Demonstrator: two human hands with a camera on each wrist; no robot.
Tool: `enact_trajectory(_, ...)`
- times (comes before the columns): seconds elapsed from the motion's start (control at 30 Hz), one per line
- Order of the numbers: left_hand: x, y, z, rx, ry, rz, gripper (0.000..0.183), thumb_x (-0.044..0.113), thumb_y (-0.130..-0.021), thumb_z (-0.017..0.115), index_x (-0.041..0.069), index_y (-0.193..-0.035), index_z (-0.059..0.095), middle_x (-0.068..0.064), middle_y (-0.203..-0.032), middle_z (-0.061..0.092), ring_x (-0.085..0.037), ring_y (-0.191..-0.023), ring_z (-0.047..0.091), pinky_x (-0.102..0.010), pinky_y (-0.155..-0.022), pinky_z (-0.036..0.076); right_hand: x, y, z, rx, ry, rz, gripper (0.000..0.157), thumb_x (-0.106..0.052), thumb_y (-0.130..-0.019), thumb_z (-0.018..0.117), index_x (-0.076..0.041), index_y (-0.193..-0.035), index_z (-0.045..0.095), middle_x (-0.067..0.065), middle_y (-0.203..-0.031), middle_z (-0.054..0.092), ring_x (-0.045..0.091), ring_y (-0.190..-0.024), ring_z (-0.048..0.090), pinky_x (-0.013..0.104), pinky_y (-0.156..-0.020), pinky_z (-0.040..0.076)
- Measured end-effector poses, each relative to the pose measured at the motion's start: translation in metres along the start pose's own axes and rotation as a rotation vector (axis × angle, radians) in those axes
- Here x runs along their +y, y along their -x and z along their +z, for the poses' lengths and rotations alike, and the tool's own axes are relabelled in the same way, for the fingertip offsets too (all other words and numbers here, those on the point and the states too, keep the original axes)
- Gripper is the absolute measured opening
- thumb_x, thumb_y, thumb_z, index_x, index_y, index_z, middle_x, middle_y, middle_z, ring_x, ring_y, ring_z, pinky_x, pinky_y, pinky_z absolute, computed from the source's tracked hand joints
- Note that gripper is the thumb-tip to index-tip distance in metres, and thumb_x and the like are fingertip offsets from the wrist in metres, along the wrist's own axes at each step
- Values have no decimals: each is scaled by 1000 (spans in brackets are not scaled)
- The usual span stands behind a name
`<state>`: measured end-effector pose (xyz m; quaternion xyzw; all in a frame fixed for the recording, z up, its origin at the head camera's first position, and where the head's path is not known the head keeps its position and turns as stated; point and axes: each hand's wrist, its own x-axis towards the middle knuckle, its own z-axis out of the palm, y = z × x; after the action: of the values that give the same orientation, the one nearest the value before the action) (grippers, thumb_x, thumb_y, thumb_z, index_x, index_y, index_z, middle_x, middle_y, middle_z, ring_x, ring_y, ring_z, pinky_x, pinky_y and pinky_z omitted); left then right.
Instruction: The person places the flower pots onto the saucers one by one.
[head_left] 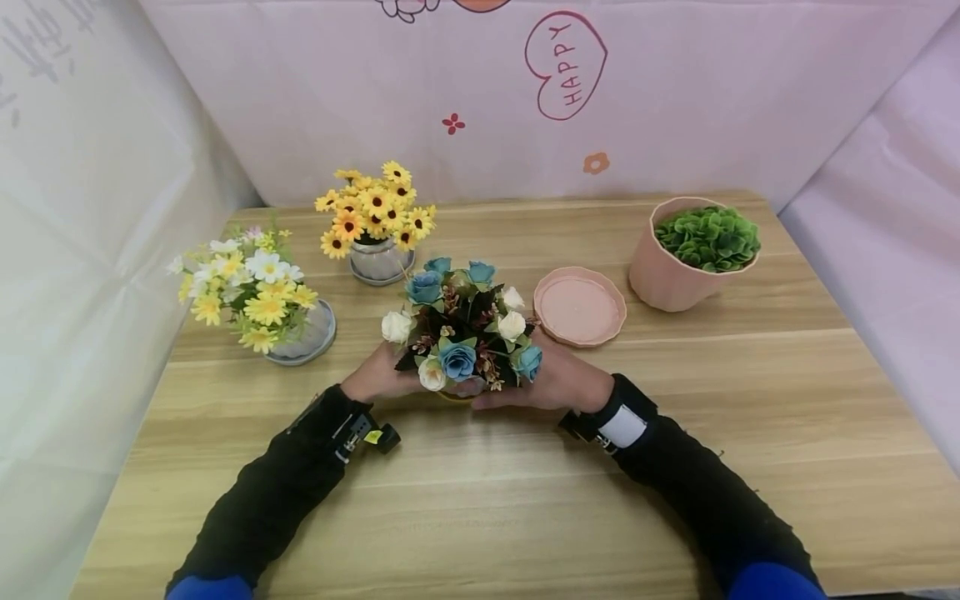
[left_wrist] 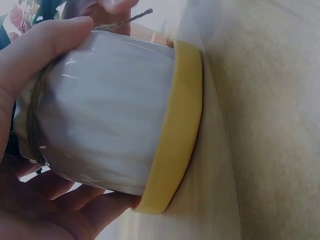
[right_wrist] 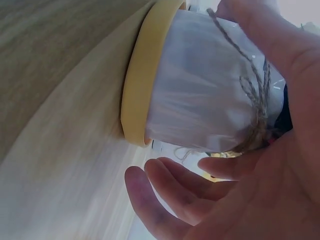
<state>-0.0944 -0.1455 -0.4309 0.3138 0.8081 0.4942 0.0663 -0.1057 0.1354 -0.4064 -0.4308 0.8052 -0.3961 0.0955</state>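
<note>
Pale flowerpot point(left_wrist: 110, 110) under blue and cream roses point(head_left: 459, 360)

From my remote seat, the head view gives me the flowerpot near the middle of the bench point(head_left: 480, 500), between the daisies point(head_left: 266, 308) and the pink saucer point(head_left: 579, 307). Its roses stand among dark leaves point(head_left: 471, 310) and reddish sprigs point(head_left: 450, 300), and they hide most of the flowerpot and parts of the left grip point(head_left: 382, 375) and right grip point(head_left: 562, 379), one on each side.

Through the left wrist I get its body: glossy and grey-white, twine point(left_wrist: 34, 115) tied round the neck, a yellow saucer point(left_wrist: 180, 135) at its base, low on the bench. The left grip is clamped round the flowerpot; I lose the roses mostly off the edge.

Through the right wrist I see the twine's loose loops and free end. The right grip's fingers are relaxed and apart, a gap between most of them and the flowerpot; whether its thumb presses on it, I cannot tell.
</note>
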Motion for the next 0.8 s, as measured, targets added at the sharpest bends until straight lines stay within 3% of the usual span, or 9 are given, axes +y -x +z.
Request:
enact_trajectory(0.1,0,0,0,7,-31,45,107,64,-95,64,-25,-146,34,-45,-147,43,-64,-136,44,-70,-116,40,-1,-1,2,23,1,-25,80,-28,-82,93,-19,-150,52,-3,-153,56,14,-145,48,38,-122,42)
enact_trajectory(0.27,2,0,0,-10,14,-4,89,28,-96,79,-22,-151,30,-44,-152,40,-63,-142,39,-70,-121,35,-3,-3,5,35,-80,-26,70,-20,-83,92,-21,-143,56,-5,-147,59,13,-141,50,35,-122,41)
enact_trajectory(0.4,4,0,1,-24,47,-58,83,3,-90,79,-20,-152,30,-41,-154,41,-59,-144,41,-70,-122,34,-6,-3,7,16,-79,31,63,-22,-85,91,-22,-139,58,-7,-143,60,12,-139,51,37,-121,43)
enact_trajectory(0.53,9,0,2,-29,47,-51,78,-2,-88,76,-17,-152,34,-37,-152,46,-53,-142,47,-54,-124,41,-11,-1,11,15,6,76,65,-28,-87,90,-19,-141,56,-6,-142,61,12,-138,53,39,-118,48)
enact_trajectory(0.63,12,-1,2,-49,46,-41,78,-2,-89,76,-15,-153,35,-35,-153,47,-50,-143,47,-31,-123,41,-13,0,16,43,-12,89,66,-25,-87,89,-16,-142,54,-4,-136,63,12,-133,57,38,-115,51)
enact_trajectory(0.7,13,-2,3,-76,80,-44,79,-6,-90,74,-16,-155,32,-35,-155,44,-50,-146,44,-22,-122,37,-13,0,20,70,-51,93,66,-21,-87,89,-15,-142,53,-3,-133,64,13,-130,58,37,-115,51)
enact_trajectory(0.8,15,-4,5,-115,36,-30,79,-6,-91,75,-17,-155,30,-35,-156,42,-52,-148,41,-32,-127,37,-15,1,25,110,-69,107,72,-18,-87,89,-12,-146,50,1,-140,62,14,-134,56,39,-117,50)
